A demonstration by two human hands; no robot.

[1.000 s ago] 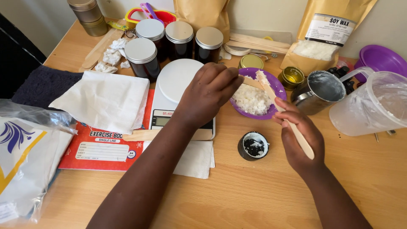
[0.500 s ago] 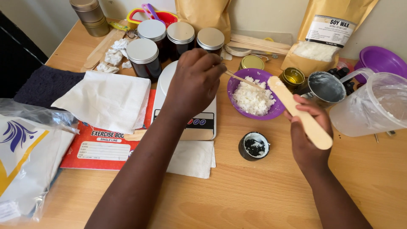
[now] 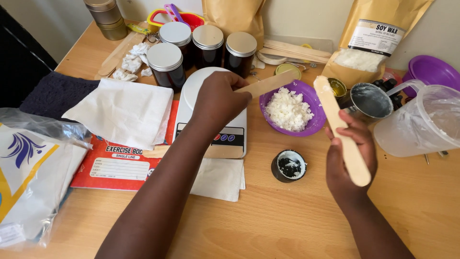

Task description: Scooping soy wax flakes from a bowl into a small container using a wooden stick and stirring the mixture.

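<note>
My left hand (image 3: 218, 100) is closed around one end of a flat wooden stick (image 3: 268, 84) above the white scale (image 3: 194, 88), its long axis running up and to the right so the free end points over the rim of the purple bowl (image 3: 311, 125) of white flakes. My right hand (image 3: 350, 160) grips a second wooden stick (image 3: 335, 120) above the surface (image 3: 287, 220), standing nearly upright and leaning slightly left, just right of the small black tin (image 3: 289, 166).

Lighting is bright, soft and even, daylight-like. Shadows under the forearms on the light wooden tabletop (image 3: 287, 225) are faint. Mild glare marks the silver metal lids of the dark glass jars (image 3: 208, 36). Focus is sharp centrally; edges show slight wide-angle stretching.
</note>
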